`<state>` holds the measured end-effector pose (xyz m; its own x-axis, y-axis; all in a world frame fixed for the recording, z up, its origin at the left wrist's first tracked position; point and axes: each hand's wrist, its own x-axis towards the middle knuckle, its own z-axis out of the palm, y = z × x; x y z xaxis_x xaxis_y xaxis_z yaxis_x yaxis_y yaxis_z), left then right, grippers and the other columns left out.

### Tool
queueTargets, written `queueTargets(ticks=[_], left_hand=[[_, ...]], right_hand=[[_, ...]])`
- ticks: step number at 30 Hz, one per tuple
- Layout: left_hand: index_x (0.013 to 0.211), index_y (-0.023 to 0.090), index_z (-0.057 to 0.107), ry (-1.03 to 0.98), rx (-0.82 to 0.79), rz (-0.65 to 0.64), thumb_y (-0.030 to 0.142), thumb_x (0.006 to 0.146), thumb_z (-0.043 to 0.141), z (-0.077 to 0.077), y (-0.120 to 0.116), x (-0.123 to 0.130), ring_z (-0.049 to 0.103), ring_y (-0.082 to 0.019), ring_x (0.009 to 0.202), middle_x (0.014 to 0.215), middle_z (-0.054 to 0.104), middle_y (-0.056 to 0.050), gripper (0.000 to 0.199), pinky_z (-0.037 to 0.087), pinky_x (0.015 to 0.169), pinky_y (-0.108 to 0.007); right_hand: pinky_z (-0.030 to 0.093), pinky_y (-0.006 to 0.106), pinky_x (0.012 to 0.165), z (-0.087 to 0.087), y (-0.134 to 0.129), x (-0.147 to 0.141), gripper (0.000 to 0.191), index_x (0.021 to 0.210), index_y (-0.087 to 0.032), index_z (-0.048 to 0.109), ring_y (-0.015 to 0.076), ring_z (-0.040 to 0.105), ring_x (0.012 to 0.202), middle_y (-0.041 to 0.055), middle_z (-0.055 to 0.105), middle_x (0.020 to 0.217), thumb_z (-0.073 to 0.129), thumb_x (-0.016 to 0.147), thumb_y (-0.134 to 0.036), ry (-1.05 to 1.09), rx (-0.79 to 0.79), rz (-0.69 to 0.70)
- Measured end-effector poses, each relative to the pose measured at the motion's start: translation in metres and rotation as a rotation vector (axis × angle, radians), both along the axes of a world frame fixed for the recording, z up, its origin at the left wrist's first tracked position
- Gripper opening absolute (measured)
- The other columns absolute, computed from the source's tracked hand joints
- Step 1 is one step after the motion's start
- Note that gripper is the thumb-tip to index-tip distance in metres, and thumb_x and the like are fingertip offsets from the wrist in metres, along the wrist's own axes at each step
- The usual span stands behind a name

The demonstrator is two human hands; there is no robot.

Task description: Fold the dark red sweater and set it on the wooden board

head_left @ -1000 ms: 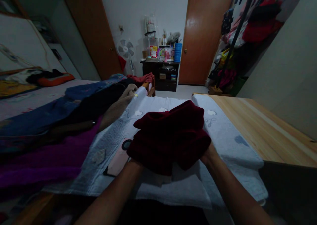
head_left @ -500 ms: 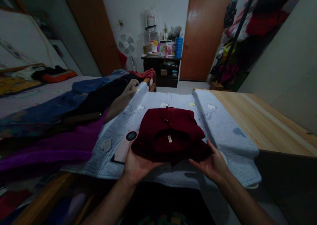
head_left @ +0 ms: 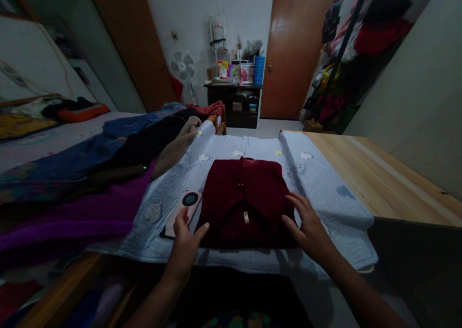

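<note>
A dark red garment, folded into a neat rectangle, lies flat on the light blue patterned cloth. A small pale tag shows near its front edge. My left hand is at the garment's left front corner, thumb and fingers apart. My right hand rests its spread fingers at the garment's right side. A pink phone with a round black camera ring lies just left of the garment, partly covered by my left fingers.
Clothes, among them a purple piece and blue denim, lie on the bed at left. A wooden board extends at right. A dark cabinet and a white fan stand at the far wall.
The garment's front part, held up in both hands before, now lies flat. Both hands have let go; the left moved out toward the phone, the right up along the garment's side.
</note>
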<state>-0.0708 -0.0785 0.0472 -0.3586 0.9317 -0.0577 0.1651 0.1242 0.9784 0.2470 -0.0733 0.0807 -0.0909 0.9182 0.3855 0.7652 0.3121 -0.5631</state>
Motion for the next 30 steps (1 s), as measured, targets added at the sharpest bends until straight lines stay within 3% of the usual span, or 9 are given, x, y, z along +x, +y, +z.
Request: queueTargets(ticks=[4, 8, 12, 15, 19, 21, 23, 26, 30], left_hand=[[0.133, 0.021, 0.039, 0.311, 0.105, -0.182, 0.042, 0.079, 0.061, 0.004, 0.029, 0.009, 0.030, -0.029, 0.137, 0.142, 0.034, -0.013, 0.061, 0.022, 0.115, -0.047], [0.136, 0.021, 0.041, 0.250, 0.051, -0.282, 0.036, 0.077, 0.063, 0.002, 0.051, 0.011, 0.038, -0.028, 0.133, 0.141, 0.041, -0.014, 0.065, 0.026, 0.112, -0.047], [0.129, 0.024, 0.050, 0.112, 0.012, -0.439, 0.032, 0.078, 0.060, 0.002, 0.054, 0.002, 0.052, -0.027, 0.122, 0.130, 0.055, -0.009, 0.053, 0.036, 0.106, -0.044], [0.122, 0.022, 0.060, 0.379, -0.001, -0.400, 0.036, 0.074, 0.064, 0.008, 0.048, -0.003, 0.050, -0.033, 0.122, 0.128, 0.055, -0.012, 0.050, 0.035, 0.105, -0.049], [0.113, 0.024, 0.065, 0.873, 0.147, -0.285, 0.033, 0.074, 0.065, 0.030, 0.055, 0.008, 0.034, -0.040, 0.132, 0.145, 0.038, -0.013, 0.040, 0.019, 0.109, -0.061], [0.114, 0.026, 0.064, 0.956, 0.294, -0.378, 0.030, 0.078, 0.062, 0.042, 0.071, 0.025, 0.028, -0.038, 0.136, 0.149, 0.036, -0.010, 0.036, 0.004, 0.112, -0.061], [0.119, 0.029, 0.061, 0.968, 0.387, -0.571, 0.030, 0.084, 0.055, 0.048, 0.096, 0.046, 0.027, -0.034, 0.138, 0.147, 0.041, -0.007, 0.036, -0.002, 0.113, -0.057], [0.132, 0.030, 0.051, 0.989, 0.373, -0.756, 0.036, 0.090, 0.046, 0.037, 0.133, 0.077, 0.024, -0.030, 0.141, 0.149, 0.039, -0.006, 0.043, 0.001, 0.113, -0.057], [0.144, 0.029, 0.037, 1.072, 0.313, -0.801, 0.053, 0.087, 0.049, 0.000, 0.154, 0.096, 0.011, -0.035, 0.143, 0.156, 0.024, -0.007, 0.063, 0.001, 0.110, -0.063]], right_hand=[[0.023, 0.055, 0.110, -0.007, 0.005, -0.028, 0.056, 0.136, -0.024, 0.047, 0.0309, 0.037, 0.132, 0.0108, 0.046, 0.142, 0.056, 0.083, -0.042, -0.255, -0.111, 0.118], [0.020, 0.057, 0.109, -0.013, 0.002, -0.036, 0.062, 0.135, -0.023, 0.050, 0.0342, 0.034, 0.132, 0.0107, 0.043, 0.145, 0.061, 0.074, -0.032, -0.459, -0.209, 0.141], [0.029, 0.047, 0.105, -0.005, -0.001, -0.035, 0.061, 0.134, -0.022, 0.051, 0.0290, 0.041, 0.126, 0.0094, 0.047, 0.142, 0.053, 0.073, -0.021, -0.456, -0.221, 0.128], [0.032, 0.045, 0.102, -0.006, -0.004, -0.038, 0.058, 0.132, -0.023, 0.053, 0.0296, 0.043, 0.124, 0.0081, 0.048, 0.142, 0.056, 0.075, -0.026, -0.444, -0.252, 0.133], [0.032, 0.048, 0.100, -0.014, -0.006, -0.047, 0.056, 0.132, -0.025, 0.053, 0.0324, 0.042, 0.123, 0.0081, 0.046, 0.144, 0.059, 0.080, -0.045, -0.441, -0.258, 0.129], [0.033, 0.047, 0.099, -0.013, -0.005, -0.049, 0.052, 0.130, -0.025, 0.055, 0.0323, 0.044, 0.121, 0.0088, 0.049, 0.141, 0.055, 0.084, -0.049, -0.436, -0.248, 0.122], [0.035, 0.045, 0.095, -0.010, -0.001, -0.050, 0.043, 0.124, -0.026, 0.060, 0.0309, 0.047, 0.117, 0.0084, 0.054, 0.135, 0.051, 0.088, -0.048, -0.423, -0.239, 0.116], [0.040, 0.040, 0.089, -0.009, 0.005, -0.047, 0.031, 0.113, -0.027, 0.065, 0.0260, 0.052, 0.107, 0.0063, 0.060, 0.125, 0.044, 0.093, -0.037, -0.366, -0.222, 0.110], [0.043, 0.035, 0.084, -0.021, 0.012, -0.038, 0.022, 0.098, -0.023, 0.066, 0.0220, 0.056, 0.096, 0.0071, 0.063, 0.107, 0.046, 0.089, -0.020, -0.216, -0.197, 0.075]])
